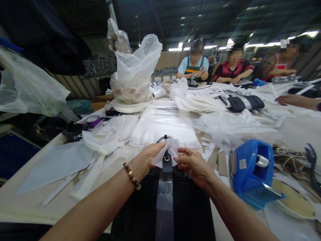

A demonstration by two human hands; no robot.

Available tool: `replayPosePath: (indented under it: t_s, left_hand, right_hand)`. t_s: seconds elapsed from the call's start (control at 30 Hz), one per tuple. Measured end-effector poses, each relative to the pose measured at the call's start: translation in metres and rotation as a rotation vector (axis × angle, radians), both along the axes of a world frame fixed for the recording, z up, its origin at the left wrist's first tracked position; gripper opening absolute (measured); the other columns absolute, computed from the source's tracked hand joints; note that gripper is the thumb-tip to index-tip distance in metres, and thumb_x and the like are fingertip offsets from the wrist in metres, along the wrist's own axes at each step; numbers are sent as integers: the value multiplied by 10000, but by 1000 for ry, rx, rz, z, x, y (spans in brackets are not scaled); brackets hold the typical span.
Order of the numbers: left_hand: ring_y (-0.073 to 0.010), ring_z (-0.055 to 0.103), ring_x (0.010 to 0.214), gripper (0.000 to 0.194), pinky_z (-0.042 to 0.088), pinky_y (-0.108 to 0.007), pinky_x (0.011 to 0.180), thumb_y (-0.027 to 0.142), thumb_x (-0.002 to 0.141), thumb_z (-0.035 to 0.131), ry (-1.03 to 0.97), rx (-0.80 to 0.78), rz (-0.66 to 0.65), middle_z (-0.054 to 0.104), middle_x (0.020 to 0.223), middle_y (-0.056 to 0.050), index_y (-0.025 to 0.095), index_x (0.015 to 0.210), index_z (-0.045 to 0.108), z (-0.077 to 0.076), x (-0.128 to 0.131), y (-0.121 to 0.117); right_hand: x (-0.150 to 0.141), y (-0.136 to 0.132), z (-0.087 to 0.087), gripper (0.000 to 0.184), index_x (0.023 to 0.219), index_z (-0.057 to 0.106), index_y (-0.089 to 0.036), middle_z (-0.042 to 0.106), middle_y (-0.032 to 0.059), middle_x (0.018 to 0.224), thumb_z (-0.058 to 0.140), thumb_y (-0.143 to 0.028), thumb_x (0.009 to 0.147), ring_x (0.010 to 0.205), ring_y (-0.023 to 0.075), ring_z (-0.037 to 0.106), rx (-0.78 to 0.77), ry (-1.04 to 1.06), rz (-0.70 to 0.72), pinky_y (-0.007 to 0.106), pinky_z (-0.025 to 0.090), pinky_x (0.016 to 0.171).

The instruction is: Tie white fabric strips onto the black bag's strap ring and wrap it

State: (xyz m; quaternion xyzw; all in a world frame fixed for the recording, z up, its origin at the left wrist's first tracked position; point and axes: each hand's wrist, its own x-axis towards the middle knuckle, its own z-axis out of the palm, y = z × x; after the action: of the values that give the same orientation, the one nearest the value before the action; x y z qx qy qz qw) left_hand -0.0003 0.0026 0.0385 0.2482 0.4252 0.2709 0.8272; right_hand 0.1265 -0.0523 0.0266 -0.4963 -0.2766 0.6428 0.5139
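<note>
A black bag lies in front of me, with a strap wrapped in clear film running down its middle. Near its top is a dark leather tab with a gold-coloured metal fitting. A small sheet of thin white tissue paper is spread behind and around this tab. My left hand pinches the paper's left side, a beaded bracelet on its wrist. On the other side, my right hand holds the right edge between thumb and fingers.
Stacked clear plastic bags lie beyond my hands. A blue tape dispenser and a shallow dish stand at right. Purple tape, white sheets and a large plastic sack are at left. Several people sit across the table.
</note>
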Motion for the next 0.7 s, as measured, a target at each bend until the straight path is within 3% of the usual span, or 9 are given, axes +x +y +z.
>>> replayPosePath:
  t_s: [0.2, 0.47, 0.7]
  left_hand:
    - [-189, 611, 553, 270, 520, -312, 576, 241, 900, 410, -54, -190, -55, 651, 683, -107, 59, 936, 606, 2, 0, 2]
    - [-220, 627, 591, 275, 534, -354, 615, 274, 883, 457, -109, -273, -25, 649, 665, -111, 49, 922, 609, 8, 1, -1]
    - [-235, 627, 601, 276, 537, -404, 650, 259, 875, 451, -155, -305, 18, 649, 674, -114, 35, 943, 597, 9, 1, 1]
  right_hand:
    - [2, -6, -2, 404, 817, 576, -122, 581, -32, 561, 701, -100, 434, 482, 62, 497, 29, -2, 1, 158, 359, 438]
    - [-6, -9, -7, 395, 943, 533, -154, 600, -19, 599, 709, -194, 592, 516, 125, 607, 5, -45, -13, 195, 468, 453]
    - [-8, -9, -7, 399, 861, 536, -150, 594, -30, 574, 724, -164, 509, 485, 99, 574, -7, 20, -3, 193, 481, 476]
